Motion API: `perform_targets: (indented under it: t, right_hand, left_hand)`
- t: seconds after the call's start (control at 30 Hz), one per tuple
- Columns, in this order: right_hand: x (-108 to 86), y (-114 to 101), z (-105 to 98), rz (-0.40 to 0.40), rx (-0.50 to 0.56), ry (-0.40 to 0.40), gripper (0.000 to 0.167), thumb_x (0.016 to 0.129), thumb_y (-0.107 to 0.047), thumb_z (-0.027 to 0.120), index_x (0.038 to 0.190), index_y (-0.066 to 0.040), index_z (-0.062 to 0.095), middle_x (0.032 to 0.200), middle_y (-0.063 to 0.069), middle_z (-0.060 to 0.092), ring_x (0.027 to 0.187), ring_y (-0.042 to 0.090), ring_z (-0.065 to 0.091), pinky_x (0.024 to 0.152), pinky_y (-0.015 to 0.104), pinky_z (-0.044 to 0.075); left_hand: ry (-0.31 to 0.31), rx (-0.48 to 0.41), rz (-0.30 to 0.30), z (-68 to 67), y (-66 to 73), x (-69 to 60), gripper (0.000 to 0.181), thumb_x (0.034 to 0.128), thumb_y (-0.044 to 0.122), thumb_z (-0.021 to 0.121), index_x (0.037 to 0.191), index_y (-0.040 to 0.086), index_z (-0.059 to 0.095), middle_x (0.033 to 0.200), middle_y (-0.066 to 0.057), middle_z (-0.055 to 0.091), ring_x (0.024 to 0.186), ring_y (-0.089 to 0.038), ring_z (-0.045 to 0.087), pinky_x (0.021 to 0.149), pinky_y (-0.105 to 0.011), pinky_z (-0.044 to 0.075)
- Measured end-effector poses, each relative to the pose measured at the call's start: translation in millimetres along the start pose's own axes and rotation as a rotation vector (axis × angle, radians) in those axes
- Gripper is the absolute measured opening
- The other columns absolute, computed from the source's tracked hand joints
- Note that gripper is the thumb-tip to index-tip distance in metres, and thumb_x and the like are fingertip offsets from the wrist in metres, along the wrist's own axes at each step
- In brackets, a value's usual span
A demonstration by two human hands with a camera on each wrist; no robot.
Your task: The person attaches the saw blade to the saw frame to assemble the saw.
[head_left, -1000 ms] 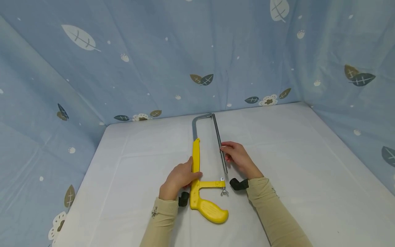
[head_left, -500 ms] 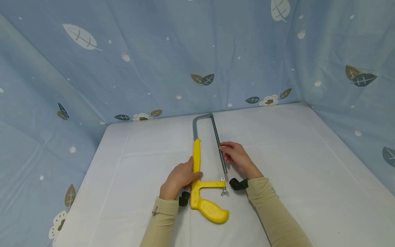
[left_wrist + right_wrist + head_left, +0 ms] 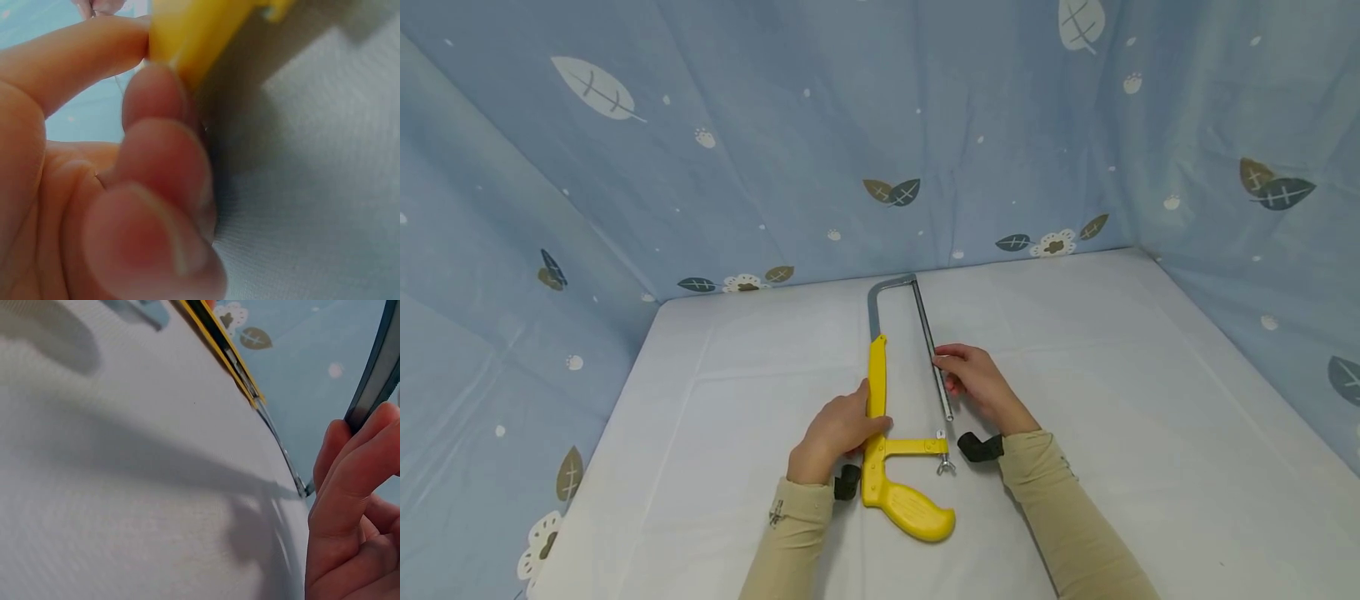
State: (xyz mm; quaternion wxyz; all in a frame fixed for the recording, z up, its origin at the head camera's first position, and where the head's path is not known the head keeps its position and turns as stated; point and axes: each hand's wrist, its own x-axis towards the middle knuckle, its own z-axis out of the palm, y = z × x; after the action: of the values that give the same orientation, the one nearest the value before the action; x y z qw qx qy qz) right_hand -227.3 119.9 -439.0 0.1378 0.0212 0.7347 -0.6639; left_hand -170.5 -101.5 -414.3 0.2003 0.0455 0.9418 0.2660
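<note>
we see left hand [image 3: 837, 432] pinching yellow frame [image 3: 877, 371]; right hand [image 3: 979, 382] pinches grey strip [image 3: 926, 321], wing nut [image 3: 946, 468] bodyward of its fingers [image 3: 957, 351].

White table [image 3: 1120, 375], surface faintly creased. Saw [image 3: 877, 367] lies on it, lengthwise: yellow handle [image 3: 917, 513] toward the person, grey frame end [image 3: 873, 310] near the far edge.

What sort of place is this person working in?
Probably a makeshift, curtained-off indoor work area rather than a regular workshop: blue leaf-print fabric surrounds the left, far and right sides of a white-covered table, where someone is handling a yellow-handled hacksaw frame.
</note>
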Motion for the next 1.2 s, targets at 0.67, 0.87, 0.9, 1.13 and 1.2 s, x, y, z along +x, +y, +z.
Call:
perform_targets:
  t: [0.67, 0.87, 0.9, 1.13, 1.2]
  right_hand:
    - [1.2, 4, -4, 0.071, -0.18, -0.066, 0.035, 0.085, -0.023, 0.06, 0.116, -0.009, 0.056, 0.07, 0.008, 0.052, 0.045, 0.011, 0.041, 0.043, 0.023, 0.038]
    - [-1.8, 0, 0, 0.08, -0.253, -0.056, 0.034, 0.085, -0.023, 0.06, 0.116, -0.009, 0.057, 0.071, 0.008, 0.053, 0.044, 0.011, 0.041, 0.043, 0.024, 0.038]
    - [-2.5, 0, 0, 0.081, -0.259, -0.055, 0.034, 0.085, -0.022, 0.06, 0.116, -0.009, 0.057, 0.074, 0.008, 0.055, 0.044, 0.011, 0.041, 0.043, 0.024, 0.038]
    - [-3.9, 0, 3, 0.072, -0.307, -0.029, 0.033, 0.085, -0.022, 0.06, 0.115, -0.009, 0.056, 0.088, 0.009, 0.059, 0.044, 0.011, 0.044, 0.045, 0.025, 0.04]
    - [-3.1, 3, 4, 0.07, -0.321, -0.019, 0.032, 0.084, -0.023, 0.061, 0.114, -0.01, 0.057, 0.089, 0.009, 0.059, 0.045, 0.012, 0.044, 0.045, 0.025, 0.04]
  left_hand:
    - [-0.032, 0.049, -0.008, -2.7, 2.7, 1.8, 0.08, 0.0832, 0.041, 0.057, 0.143, 0.008, 0.015, 0.066, -0.007, 0.05, 0.046, -0.018, 0.049, 0.045, -0.028, 0.041]
    - [-0.045, 0.029, -0.021, -2.9, 2.1, 2.1, 0.08, 0.0826, 0.041, 0.058, 0.143, 0.009, 0.016, 0.064, -0.007, 0.05, 0.045, -0.019, 0.049, 0.044, -0.028, 0.04]
    - [-0.046, 0.029, -0.024, -2.8, 1.8, 2.2, 0.08, 0.0825, 0.041, 0.058, 0.143, 0.009, 0.016, 0.064, -0.007, 0.05, 0.045, -0.019, 0.049, 0.044, -0.028, 0.04]
    - [-0.049, 0.014, -0.033, -0.7, 0.2, 2.6, 0.08, 0.0825, 0.041, 0.058, 0.143, 0.011, 0.016, 0.066, -0.008, 0.05, 0.046, -0.019, 0.049, 0.044, -0.029, 0.04]
    - [-0.051, 0.006, -0.041, 0.1, -0.4, 2.3, 0.08, 0.0822, 0.041, 0.058, 0.143, 0.012, 0.016, 0.067, -0.008, 0.05, 0.045, -0.02, 0.049, 0.044, -0.029, 0.041]
